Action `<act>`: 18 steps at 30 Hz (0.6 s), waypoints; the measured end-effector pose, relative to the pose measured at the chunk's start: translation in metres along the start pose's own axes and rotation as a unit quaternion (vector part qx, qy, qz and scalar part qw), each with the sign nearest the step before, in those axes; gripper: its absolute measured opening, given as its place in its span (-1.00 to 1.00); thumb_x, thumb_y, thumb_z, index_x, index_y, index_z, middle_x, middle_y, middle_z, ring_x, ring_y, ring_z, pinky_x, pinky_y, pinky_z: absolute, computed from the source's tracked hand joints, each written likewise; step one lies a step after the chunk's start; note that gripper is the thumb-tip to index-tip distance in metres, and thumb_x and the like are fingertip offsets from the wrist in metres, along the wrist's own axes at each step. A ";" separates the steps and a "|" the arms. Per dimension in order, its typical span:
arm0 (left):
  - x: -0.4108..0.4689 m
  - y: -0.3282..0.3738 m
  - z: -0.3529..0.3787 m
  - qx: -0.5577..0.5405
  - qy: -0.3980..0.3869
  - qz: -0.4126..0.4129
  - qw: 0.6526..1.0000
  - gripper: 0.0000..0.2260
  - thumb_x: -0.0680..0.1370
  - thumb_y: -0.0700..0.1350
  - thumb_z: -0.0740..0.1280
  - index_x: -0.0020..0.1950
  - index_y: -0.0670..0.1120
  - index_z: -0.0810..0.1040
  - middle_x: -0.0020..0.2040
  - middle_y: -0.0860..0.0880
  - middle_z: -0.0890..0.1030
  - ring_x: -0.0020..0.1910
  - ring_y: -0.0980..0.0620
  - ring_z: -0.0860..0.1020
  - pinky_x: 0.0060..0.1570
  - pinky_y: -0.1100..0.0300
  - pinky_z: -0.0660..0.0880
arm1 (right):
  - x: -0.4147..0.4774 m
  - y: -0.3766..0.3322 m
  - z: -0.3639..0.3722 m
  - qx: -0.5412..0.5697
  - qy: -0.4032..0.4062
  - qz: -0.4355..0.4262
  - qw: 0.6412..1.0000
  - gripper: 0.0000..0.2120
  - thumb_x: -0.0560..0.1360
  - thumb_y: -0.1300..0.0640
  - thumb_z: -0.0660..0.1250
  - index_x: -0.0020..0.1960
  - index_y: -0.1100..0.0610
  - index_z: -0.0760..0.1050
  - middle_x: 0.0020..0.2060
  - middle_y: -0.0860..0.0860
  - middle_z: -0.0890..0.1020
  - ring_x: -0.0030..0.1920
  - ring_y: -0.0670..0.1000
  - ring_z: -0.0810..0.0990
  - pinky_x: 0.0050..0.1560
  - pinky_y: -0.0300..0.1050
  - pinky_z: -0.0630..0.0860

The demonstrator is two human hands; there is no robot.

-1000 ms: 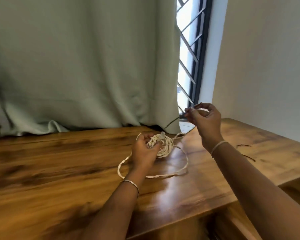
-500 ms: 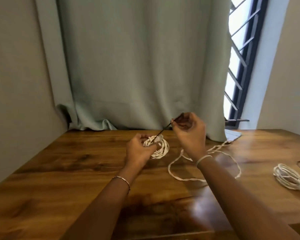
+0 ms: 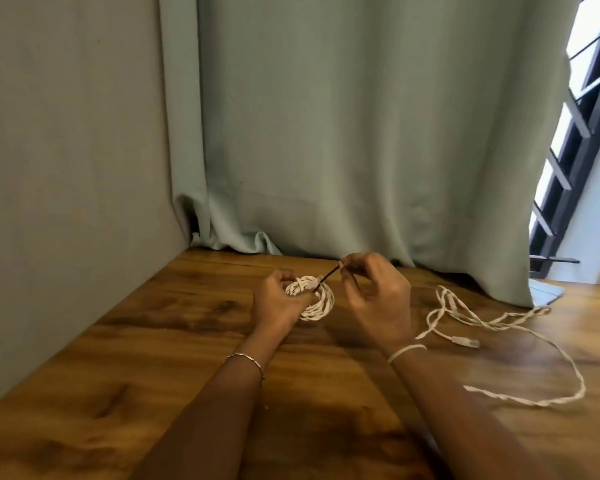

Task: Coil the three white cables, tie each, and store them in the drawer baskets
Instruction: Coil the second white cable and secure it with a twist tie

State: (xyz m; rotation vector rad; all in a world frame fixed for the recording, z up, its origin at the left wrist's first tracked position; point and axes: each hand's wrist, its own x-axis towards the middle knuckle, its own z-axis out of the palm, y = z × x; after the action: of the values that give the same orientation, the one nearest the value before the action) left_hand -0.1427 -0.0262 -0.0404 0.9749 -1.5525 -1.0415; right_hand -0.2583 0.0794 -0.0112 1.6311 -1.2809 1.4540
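Wooden tabletop (image 3: 153, 341): left hand (image 3: 278, 303) grips coiled cable (image 3: 321, 305), right hand (image 3: 378, 299) pinches dark tie (image 3: 326, 279); loose cable (image 3: 463, 341) right of coil awaits coiling.

A sage-green cloth curtain (image 3: 361, 133) hangs beyond a glossy brown wooden table (image 3: 118, 341), black-barred daylit window (image 3: 568, 161) right of the right hand (image 3: 378, 299).

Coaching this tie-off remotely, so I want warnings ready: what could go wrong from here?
1. The left hand grips the coil at one side only, so its far loops may spring apart before the dark tie closes.
2. The right hand pinches the thin dark tie near its end, so it could slip out.
3. The loose cable lies by the right wrist and might get dragged.
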 end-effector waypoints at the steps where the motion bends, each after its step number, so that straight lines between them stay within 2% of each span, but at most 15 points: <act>1: 0.001 -0.001 0.000 0.007 0.000 0.005 1.000 -0.58 0.24 -0.17 0.62 0.00 -0.01 0.54 -0.01 -0.03 0.65 -0.05 0.05 0.62 -0.03 0.08 0.61 | -0.002 0.001 0.004 0.008 -0.002 0.012 1.000 -0.87 0.41 0.38 0.42 -0.06 0.24 0.58 -0.16 0.04 0.64 -0.13 -0.03 0.64 -0.07 -0.07 0.61; 7: 0.007 0.000 0.006 0.034 0.014 0.013 0.999 -0.62 0.31 -0.10 0.57 0.07 -0.05 0.56 -0.02 -0.01 0.65 -0.06 0.04 0.61 -0.06 0.10 0.60 | -0.010 0.006 0.018 0.037 -0.004 0.067 0.997 -0.85 0.39 0.36 0.45 -0.06 0.22 0.58 -0.17 0.03 0.64 -0.13 -0.04 0.63 -0.05 -0.08 0.61; 13: 0.004 0.000 0.008 0.048 0.006 0.022 0.999 -0.67 0.33 -0.13 0.55 0.03 0.00 0.54 -0.07 0.05 0.62 -0.06 0.06 0.60 -0.04 0.09 0.60 | -0.016 0.006 0.018 0.015 -0.034 0.028 0.999 -0.81 0.36 0.38 0.47 -0.09 0.20 0.55 -0.16 0.06 0.63 -0.16 0.00 0.63 -0.11 -0.05 0.62; 16: 0.002 0.002 0.008 0.037 0.007 0.027 0.999 -0.64 0.34 -0.11 0.56 0.07 -0.02 0.55 -0.04 0.05 0.61 -0.07 0.08 0.59 -0.09 0.14 0.59 | -0.020 0.007 0.016 -0.009 -0.056 0.027 0.998 -0.80 0.35 0.36 0.49 -0.11 0.19 0.53 -0.17 0.05 0.62 -0.18 0.01 0.60 -0.16 -0.03 0.60; 18: 0.000 0.004 0.008 0.017 0.009 0.032 0.999 -0.64 0.32 -0.12 0.58 0.03 0.00 0.53 -0.04 0.06 0.61 -0.09 0.10 0.59 -0.12 0.16 0.57 | -0.022 0.008 0.016 -0.026 -0.067 0.029 0.997 -0.81 0.35 0.35 0.48 -0.11 0.19 0.54 -0.19 0.03 0.60 -0.20 -0.01 0.58 -0.20 -0.03 0.59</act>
State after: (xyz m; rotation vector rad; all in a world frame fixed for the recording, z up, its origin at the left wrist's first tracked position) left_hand -0.1506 -0.0244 -0.0379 0.9490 -1.5808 -0.9630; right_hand -0.2583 0.0679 -0.0371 1.6945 -1.4389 1.3525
